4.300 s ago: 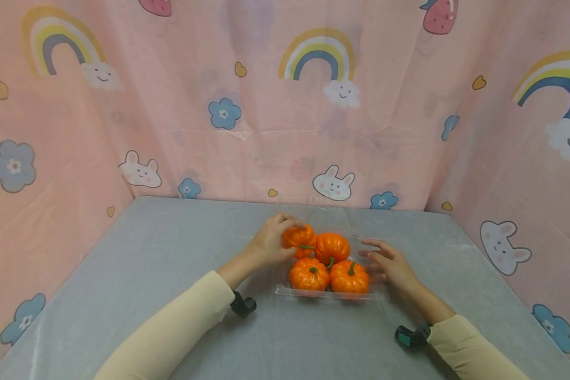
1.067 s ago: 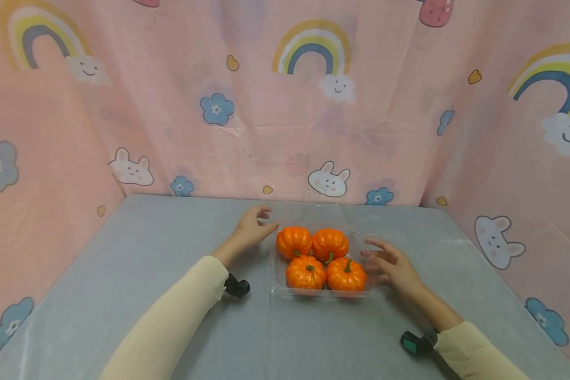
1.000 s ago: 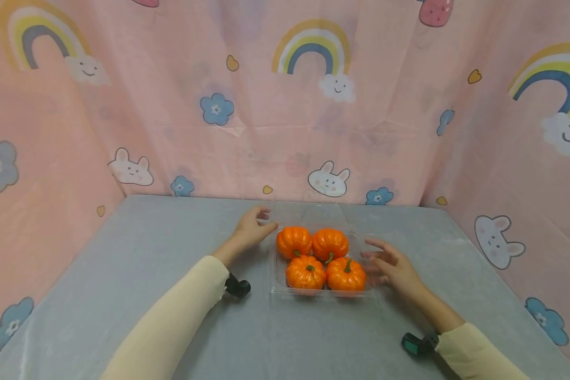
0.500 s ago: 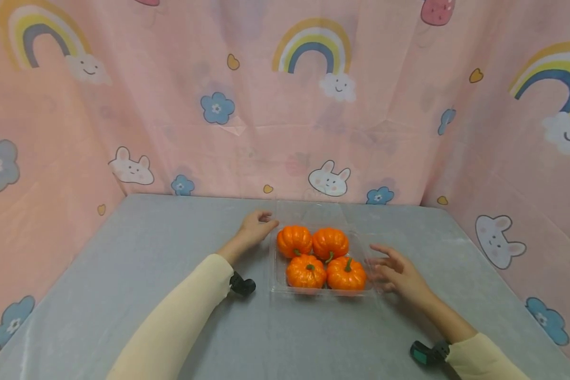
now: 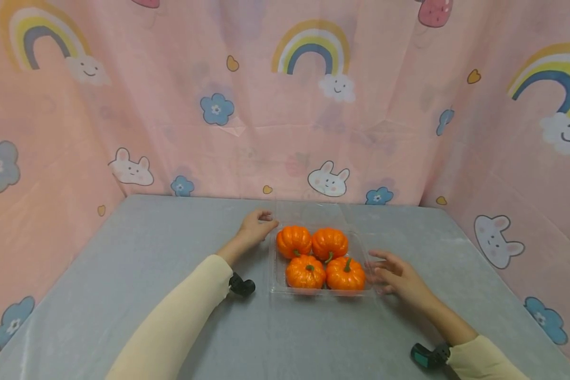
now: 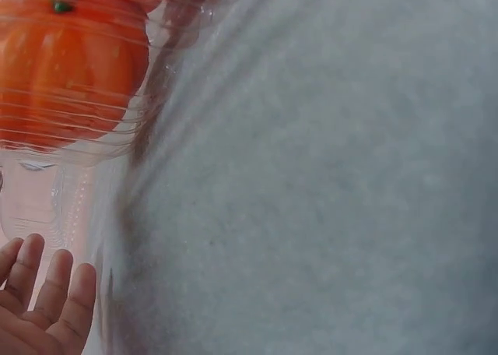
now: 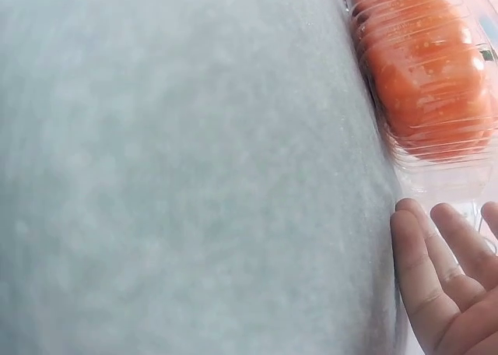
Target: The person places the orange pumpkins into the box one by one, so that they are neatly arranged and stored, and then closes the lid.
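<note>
Several small orange pumpkins with green stems sit in a clear plastic clamshell box (image 5: 320, 292): a back-left pumpkin (image 5: 294, 241), a back-right one (image 5: 330, 244), a front-left one (image 5: 305, 272) and a front-right one (image 5: 345, 274). The box's clear lid (image 5: 313, 213) is folded back behind them. My left hand (image 5: 254, 228) is at the box's back-left side, fingers loosely bent and holding nothing; its fingers (image 6: 56, 285) also show in the left wrist view. At the right side, my right hand (image 5: 401, 277) has its fingers extended beside the wall; whether they touch it I cannot tell.
A grey cloth-covered table (image 5: 180, 232) lies under the box. Pink curtains (image 5: 266, 153) printed with rainbows, bunnies and flowers enclose it at the back and both sides. Each wrist wears a dark band, a left one (image 5: 241, 285) and a right one (image 5: 429, 356).
My left hand has let go of the back-left pumpkin and moved left to the box's side. That pumpkin's stem now points more toward me. My right hand has shifted slightly right and nearer.
</note>
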`<state>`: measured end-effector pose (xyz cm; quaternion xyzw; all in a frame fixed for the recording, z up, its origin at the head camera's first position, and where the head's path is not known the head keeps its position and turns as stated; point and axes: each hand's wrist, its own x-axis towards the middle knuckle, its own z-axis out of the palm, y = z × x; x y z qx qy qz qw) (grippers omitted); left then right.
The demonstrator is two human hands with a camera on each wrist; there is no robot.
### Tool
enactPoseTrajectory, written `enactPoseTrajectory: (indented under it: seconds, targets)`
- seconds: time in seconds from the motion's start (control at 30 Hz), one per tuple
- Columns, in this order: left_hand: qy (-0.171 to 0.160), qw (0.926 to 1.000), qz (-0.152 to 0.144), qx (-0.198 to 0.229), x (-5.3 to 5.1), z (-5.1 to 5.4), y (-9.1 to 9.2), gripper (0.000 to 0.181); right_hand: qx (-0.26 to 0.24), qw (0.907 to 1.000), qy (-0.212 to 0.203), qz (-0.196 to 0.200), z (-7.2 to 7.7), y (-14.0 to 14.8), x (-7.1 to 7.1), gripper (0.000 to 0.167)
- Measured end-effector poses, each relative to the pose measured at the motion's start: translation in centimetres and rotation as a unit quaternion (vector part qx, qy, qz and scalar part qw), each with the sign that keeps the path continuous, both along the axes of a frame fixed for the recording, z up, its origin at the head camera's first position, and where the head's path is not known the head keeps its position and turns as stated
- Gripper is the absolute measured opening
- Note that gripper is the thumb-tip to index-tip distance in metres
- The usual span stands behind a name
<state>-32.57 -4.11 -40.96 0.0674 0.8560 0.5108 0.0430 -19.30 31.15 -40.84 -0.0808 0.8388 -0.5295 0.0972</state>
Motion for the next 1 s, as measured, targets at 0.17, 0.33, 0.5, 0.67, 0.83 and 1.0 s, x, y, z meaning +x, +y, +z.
enactPoseTrajectory:
  seconds: [0.17,0.33,0.5,0.67,0.83,1.0]
  targets:
    - [0.001,0.9997,0.002,0.025,-0.1,0.2,0.1,0.053,-0.003,1.0000,0.005,0.003,-0.1,0.0,0.1,0.051]
    - [0.000,0.9975,0.019,0.067,-0.3,0.5,0.3,0.052,-0.010,0.9999,-0.007,0.005,-0.1,-0.1,0.1,0.051]
    - [0.026,0.9967,0.020,0.074,-0.1,0.8,0.4,0.046,-0.023,0.9991,-0.035,-0.001,-0.1,-0.1,0.0,0.053]
    - [0.049,0.9958,0.013,0.076,0.3,0.9,0.1,0.042,-0.040,0.9976,-0.056,-0.012,-0.4,-0.2,-0.1,0.052]
    - [0.060,0.9941,-0.001,0.090,0.5,0.7,-0.3,0.043,-0.061,0.9968,-0.052,0.002,-0.4,-0.2,0.0,0.053]
    - [0.073,0.9945,-0.016,0.073,0.8,0.8,-0.6,0.046,-0.086,0.9948,-0.052,0.017,-0.4,-0.2,0.0,0.054]
